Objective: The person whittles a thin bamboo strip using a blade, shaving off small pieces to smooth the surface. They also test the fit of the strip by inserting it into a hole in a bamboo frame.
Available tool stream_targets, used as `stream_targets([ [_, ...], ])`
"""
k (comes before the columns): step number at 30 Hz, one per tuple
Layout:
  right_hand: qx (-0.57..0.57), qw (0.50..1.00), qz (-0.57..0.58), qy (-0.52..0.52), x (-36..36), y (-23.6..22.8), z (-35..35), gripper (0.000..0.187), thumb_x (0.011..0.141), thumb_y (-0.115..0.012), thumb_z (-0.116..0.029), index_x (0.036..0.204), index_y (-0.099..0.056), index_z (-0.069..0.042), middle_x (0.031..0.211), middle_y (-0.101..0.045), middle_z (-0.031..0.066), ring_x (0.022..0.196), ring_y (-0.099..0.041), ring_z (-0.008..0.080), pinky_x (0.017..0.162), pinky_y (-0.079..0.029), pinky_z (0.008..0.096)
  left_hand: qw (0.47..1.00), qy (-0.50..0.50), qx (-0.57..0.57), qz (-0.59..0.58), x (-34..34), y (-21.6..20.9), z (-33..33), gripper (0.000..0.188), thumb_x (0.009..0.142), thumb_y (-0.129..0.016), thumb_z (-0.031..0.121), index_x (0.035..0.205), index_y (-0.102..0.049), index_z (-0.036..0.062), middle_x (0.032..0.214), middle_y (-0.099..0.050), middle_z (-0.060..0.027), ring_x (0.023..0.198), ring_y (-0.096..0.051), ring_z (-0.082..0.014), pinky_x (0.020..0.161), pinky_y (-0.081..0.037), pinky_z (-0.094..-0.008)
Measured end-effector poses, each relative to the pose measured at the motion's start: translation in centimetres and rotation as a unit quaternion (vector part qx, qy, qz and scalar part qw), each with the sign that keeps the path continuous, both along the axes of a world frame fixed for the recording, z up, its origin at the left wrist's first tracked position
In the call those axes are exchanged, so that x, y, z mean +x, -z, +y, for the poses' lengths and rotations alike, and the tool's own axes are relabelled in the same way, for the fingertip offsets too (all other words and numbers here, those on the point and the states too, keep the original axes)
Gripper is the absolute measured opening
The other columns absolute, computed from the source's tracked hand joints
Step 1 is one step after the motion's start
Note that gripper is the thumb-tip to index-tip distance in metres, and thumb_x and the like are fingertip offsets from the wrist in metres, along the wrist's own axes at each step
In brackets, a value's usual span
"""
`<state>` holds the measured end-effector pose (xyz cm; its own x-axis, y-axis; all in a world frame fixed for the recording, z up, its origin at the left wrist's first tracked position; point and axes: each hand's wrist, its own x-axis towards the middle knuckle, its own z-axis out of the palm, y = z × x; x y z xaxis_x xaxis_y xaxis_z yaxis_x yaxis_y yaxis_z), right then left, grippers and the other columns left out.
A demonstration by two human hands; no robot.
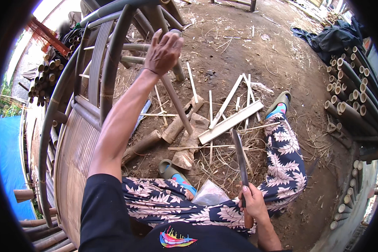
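My left hand (pixel 164 52) is raised at the upper middle, its fingers closed round the upper part of a slim brown bamboo pole (pixel 176 101). The pole slants down to a rough wooden block (pixel 196 136) on the ground; its upper part is largely hidden by the hand. Low on the right, my right hand (pixel 254 201) is shut round the wooden handle of a machete (pixel 240 157). The dark, long blade points up and away, its tip near a wide split bamboo slat (pixel 231 122). Blade and pole stand apart.
A bamboo chair (pixel 77 126) stands close on my left. Thick bamboo pieces (pixel 143 147), thin strips (pixel 229 101) and shavings litter the dirt floor. A plastic bag (pixel 210 194) lies between my legs. Stacked bamboo poles (pixel 361 90) line the right side; more cut poles (pixel 48 75) are at far left.
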<state>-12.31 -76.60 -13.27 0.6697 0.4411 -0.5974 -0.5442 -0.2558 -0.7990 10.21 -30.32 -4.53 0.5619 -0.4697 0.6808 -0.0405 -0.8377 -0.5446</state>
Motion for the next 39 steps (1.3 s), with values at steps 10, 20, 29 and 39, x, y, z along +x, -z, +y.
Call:
stream_targets([
  [10,0.055,0.975,0.058,0.209,6.6,9.0,-0.3,0.039,0.101,-0.052,-0.022,0.13,-0.05,0.004,0.076,-0.056,0.0042,0.053,-0.056,0.0125,0.043,-0.048,0.0272,0.642,-0.235,-0.423,0.594,-0.2,29.5,-17.4,0.043,0.088,-0.065,0.033,0.115,-0.06,0.0015,0.117,-0.061,-0.0186,0.11,-0.062,-0.0356,0.09,-0.054,-0.0455],
  [20,0.266,0.897,0.101,0.337,11.1,9.7,3.3,0.059,0.092,-0.055,-0.006,0.144,-0.031,0.004,0.1,-0.065,0.0182,0.087,-0.067,0.0254,0.079,-0.058,0.0392,0.579,-0.185,-0.671,0.425,-4.7,29.4,-16.4,0.035,0.094,-0.044,0.026,0.107,-0.057,-0.0034,0.082,-0.067,-0.0234,0.073,-0.066,-0.038,0.067,-0.052,-0.0499],
  [29,0.3,0.913,0.01,0.276,13.3,3.9,13.9,0.043,0.094,-0.055,-0.01,0.135,-0.045,0.001,0.1,-0.067,0.0153,0.085,-0.068,0.0209,0.078,-0.057,0.033,0.559,0.047,-0.683,0.468,-22.7,16.9,-21.2,0.034,0.095,-0.056,0.016,0.127,-0.055,0.0052,0.112,-0.065,-0.0186,0.102,-0.065,-0.0327,0.092,-0.051,-0.0382],
  [39,0.266,0.954,-0.107,0.088,2.5,1.6,15.2,0.046,0.093,-0.06,-0.007,0.135,-0.044,0.005,0.091,-0.066,0.0074,0.075,-0.059,0.0092,0.074,-0.049,0.0226,0.524,0.164,-0.791,0.27,-18.6,-5.1,-13.9,0.044,0.101,-0.055,0.017,0.139,-0.041,0.0004,0.109,-0.067,-0.0155,0.094,-0.067,-0.0183,0.084,-0.054,-0.0287],
])
